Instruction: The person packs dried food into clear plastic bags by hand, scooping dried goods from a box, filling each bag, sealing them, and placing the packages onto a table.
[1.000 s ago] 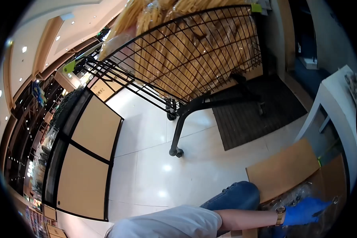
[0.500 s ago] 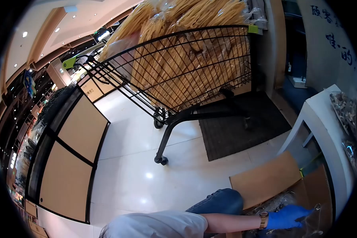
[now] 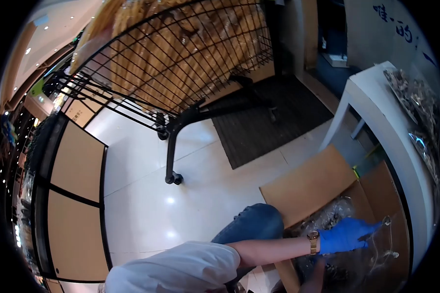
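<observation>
My left hand (image 3: pixel 344 235), in a blue glove with a gold watch at the wrist, reaches into an open cardboard box (image 3: pixel 384 193). Its fingers are closed on a thin clear plastic bag (image 3: pixel 376 254), whose shiny edges spread below and right of the fingertips. More clear plastic bags (image 3: pixel 335 210) with small dark and pale contents lie in the box behind the hand. Low in the frame, a blurred strip of skin looks like my right forearm (image 3: pixel 315 279); that hand's fingers cannot be made out.
A black shopping cart (image 3: pixel 181 58) loaded with long yellow sticks in plastic stands ahead, partly over a dark mat (image 3: pixel 274 122). At right, a white table (image 3: pixel 376 105) holds bagged goods (image 3: pixel 418 102). A wood-panelled counter (image 3: pixel 76 229) runs along the left. The box flap (image 3: pixel 310 185) folds outward beside my knee.
The view has tilted down and to the right, so the cart sits higher and further left. My left hand remains in the box, a finger now stretched along the plastic bag.
</observation>
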Demonstrator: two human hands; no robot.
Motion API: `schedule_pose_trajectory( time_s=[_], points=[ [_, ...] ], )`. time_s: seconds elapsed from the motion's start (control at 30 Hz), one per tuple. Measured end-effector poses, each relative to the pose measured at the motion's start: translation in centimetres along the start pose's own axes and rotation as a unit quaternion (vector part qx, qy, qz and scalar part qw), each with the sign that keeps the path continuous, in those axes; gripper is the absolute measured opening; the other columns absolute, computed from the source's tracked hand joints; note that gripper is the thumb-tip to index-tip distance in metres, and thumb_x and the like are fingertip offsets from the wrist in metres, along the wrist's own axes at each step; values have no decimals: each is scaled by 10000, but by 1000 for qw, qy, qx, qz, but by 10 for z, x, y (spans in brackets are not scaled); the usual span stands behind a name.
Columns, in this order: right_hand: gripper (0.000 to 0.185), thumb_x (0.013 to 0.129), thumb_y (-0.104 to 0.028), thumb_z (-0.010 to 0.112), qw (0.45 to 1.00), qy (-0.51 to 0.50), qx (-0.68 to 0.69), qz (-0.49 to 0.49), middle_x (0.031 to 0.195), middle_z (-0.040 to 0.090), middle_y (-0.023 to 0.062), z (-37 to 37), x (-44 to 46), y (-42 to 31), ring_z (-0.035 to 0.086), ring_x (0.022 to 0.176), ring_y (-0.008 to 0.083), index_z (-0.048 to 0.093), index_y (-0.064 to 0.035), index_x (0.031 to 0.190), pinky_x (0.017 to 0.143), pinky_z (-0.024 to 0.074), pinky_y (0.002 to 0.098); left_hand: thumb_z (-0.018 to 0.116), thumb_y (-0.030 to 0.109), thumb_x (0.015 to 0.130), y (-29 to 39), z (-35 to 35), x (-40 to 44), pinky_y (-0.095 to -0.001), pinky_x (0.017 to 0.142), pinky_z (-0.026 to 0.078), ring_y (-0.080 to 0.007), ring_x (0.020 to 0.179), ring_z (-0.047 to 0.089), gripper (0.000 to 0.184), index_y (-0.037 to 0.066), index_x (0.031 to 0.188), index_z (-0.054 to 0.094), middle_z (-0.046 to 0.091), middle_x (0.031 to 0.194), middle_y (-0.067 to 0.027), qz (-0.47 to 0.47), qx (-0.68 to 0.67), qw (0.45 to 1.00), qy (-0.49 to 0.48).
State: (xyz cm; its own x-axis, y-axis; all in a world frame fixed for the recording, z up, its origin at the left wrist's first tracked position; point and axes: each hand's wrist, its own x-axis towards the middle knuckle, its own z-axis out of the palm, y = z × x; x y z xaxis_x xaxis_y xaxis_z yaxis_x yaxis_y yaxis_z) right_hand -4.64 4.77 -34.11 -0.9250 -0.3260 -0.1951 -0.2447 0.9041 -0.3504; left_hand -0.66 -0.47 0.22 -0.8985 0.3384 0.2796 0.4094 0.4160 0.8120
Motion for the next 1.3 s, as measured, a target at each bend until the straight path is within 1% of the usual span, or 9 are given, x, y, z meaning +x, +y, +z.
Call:
schedule_pose_trajectory(
  time_s=[0.57, 0.67, 0.8, 0.87, 0.97, 1.17, 1.23, 1.27, 1.3],
  points=[
    [395, 836, -142, 617, 999, -12, -3, 33, 1114, 610, 88, -19, -40, 35, 564, 983, 221, 529, -13, 1199, 861, 451, 354, 660, 254, 801, 5, -8, 0, -404, 662, 506, -311, 782, 624, 679, 148, 1407, 375, 623, 863, -136, -4, -41, 999, -2],
    [395, 832, -135, 622, 999, -12, 0, 37, 1114, 609, 86, -27, -47, 38, 563, 982, 219, 529, -13, 1196, 856, 453, 352, 630, 305, 838, -2, -3, 0, -383, 644, 521, -268, 819, 622, 726, 177, 1457, 275, 623, 912, -83, 6, -1, 1000, -27],
    [396, 827, -126, 629, 999, -13, 9, 49, 1113, 606, 83, -36, -64, 50, 561, 981, 216, 528, -13, 1193, 850, 456, 350, 630, 315, 833, 3, -12, 2, -380, 702, 533, -266, 881, 628, 703, 174, 1443, 310, 637, 978, -95, 13, 27, 998, -49],
    [396, 824, -122, 632, 998, -9, 16, 64, 1113, 605, 82, -42, -80, 59, 560, 980, 215, 528, -13, 1191, 847, 458, 349, 621, 321, 838, -1, -1, 0, -387, 743, 528, -278, 902, 628, 671, 174, 1431, 345, 638, 1007, -112, 34, 40, 998, 35],
    [397, 820, -115, 637, 994, -2, 39, 97, 1113, 603, 80, -53, -113, 78, 559, 978, 212, 528, -14, 1188, 843, 460, 347, 609, 331, 850, -1, -6, -2, -405, 761, 512, -308, 904, 621, 483, 136, 1282, 514, 634, 1001, -143, 12, -26, 999, 38],
    [399, 812, -101, 648, 972, 13, 173, 158, 1112, 600, 76, -96, -171, 90, 557, 976, 208, 528, -14, 1183, 834, 465, 343, 661, 337, 815, 2, -10, -2, -396, 744, 507, -333, 837, 633, 384, 78, 1095, 614, 654, 897, -146, 0, -45, 999, 16],
    [400, 810, -97, 651, 914, 88, 343, 199, 1112, 598, 75, -117, -186, 83, 556, 975, 207, 528, -14, 1181, 831, 466, 342, 672, 322, 810, -2, -8, 1, -386, 744, 509, -331, 836, 637, 378, 73, 1091, 621, 662, 899, -147, 12, -58, 998, 14],
    [408, 779, -75, 687, 841, 178, 470, 201, 1010, 648, 44, -127, -193, 79, 599, 790, 157, 539, -22, 1155, 705, 500, 298, 683, 306, 805, -2, -7, 1, -375, 744, 511, -328, 836, 642, 373, 68, 1086, 627, 670, 901, -148, 20, -55, 998, 20],
    [408, 779, -75, 687, 840, 185, 465, 209, 1010, 648, 44, -147, -198, 73, 599, 790, 157, 539, -22, 1155, 705, 500, 298, 683, 306, 805, 1, -7, 0, -375, 744, 511, -328, 836, 642, 373, 68, 1086, 627, 670, 901, -148, 24, -64, 998, 14]
  ],
)
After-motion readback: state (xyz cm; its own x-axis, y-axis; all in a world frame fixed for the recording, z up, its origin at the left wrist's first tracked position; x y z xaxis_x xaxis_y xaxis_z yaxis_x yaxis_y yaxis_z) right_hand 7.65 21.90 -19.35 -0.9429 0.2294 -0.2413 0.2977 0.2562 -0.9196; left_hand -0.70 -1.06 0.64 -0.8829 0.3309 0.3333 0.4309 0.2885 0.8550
